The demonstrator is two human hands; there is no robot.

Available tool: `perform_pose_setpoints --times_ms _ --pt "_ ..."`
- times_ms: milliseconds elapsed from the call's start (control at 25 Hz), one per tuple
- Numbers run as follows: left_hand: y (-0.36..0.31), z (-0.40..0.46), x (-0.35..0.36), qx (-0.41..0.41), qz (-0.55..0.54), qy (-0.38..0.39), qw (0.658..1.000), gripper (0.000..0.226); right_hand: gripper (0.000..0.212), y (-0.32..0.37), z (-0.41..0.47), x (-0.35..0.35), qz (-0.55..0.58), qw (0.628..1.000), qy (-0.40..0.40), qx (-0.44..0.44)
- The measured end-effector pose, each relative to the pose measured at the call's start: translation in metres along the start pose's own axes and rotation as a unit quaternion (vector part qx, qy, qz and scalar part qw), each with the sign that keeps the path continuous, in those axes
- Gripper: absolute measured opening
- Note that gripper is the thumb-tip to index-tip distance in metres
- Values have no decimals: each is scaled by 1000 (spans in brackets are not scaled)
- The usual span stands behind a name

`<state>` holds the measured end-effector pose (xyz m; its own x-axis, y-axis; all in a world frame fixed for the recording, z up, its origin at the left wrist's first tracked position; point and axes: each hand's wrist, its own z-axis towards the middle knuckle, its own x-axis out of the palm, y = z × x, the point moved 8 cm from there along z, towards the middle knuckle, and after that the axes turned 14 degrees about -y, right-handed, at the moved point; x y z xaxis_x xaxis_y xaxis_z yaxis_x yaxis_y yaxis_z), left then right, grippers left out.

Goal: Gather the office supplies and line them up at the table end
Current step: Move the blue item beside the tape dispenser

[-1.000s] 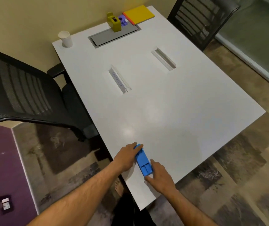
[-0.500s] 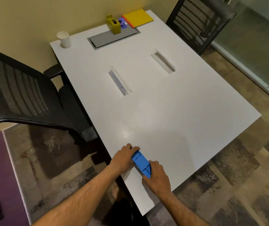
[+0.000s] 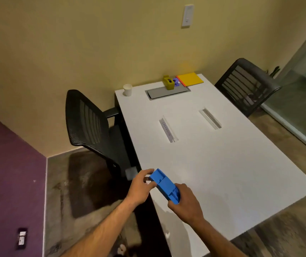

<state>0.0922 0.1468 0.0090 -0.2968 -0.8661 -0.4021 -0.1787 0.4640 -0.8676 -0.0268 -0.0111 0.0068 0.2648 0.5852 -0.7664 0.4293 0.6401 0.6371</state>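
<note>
A blue plastic desk organizer is held above the near left edge of the white table. My left hand grips its far end and my right hand grips its near end. At the table's far end stand a yellow-green tape dispenser, a small purple item and a yellow pad with an orange edge, close together in a row.
A white paper cup stands at the far left corner. A grey cable hatch and two slots are set into the tabletop. Black mesh chairs stand at the left and far right.
Both hands have lifted the blue organizer off the table's near edge. The view has tilted up, showing more wall.
</note>
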Motion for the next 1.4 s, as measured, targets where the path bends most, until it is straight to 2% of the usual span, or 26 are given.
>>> perform_pose_setpoints --times_ms 200,400,600,1040,1240,1400 --pt "-20 50 -69 -24 -74 -4 997 40 55 71 42 12 16 999 -28 -44" --pt "-25 111 -136 -38 -137 -6 990 32 60 141 80 50 70 995 -57 -44" --pt "-38 171 -184 -20 -116 2 993 30 64 190 124 71 53 996 -72 -28" --pt "-99 355 -177 16 -47 8 999 31 66 216 297 78 54 991 -125 5" --pt "-132 452 -170 0 -21 14 1000 32 65 227 391 76 44 990 -135 10" --pt "-161 525 -157 23 18 31 999 31 67 230 459 87 51 990 -121 46"
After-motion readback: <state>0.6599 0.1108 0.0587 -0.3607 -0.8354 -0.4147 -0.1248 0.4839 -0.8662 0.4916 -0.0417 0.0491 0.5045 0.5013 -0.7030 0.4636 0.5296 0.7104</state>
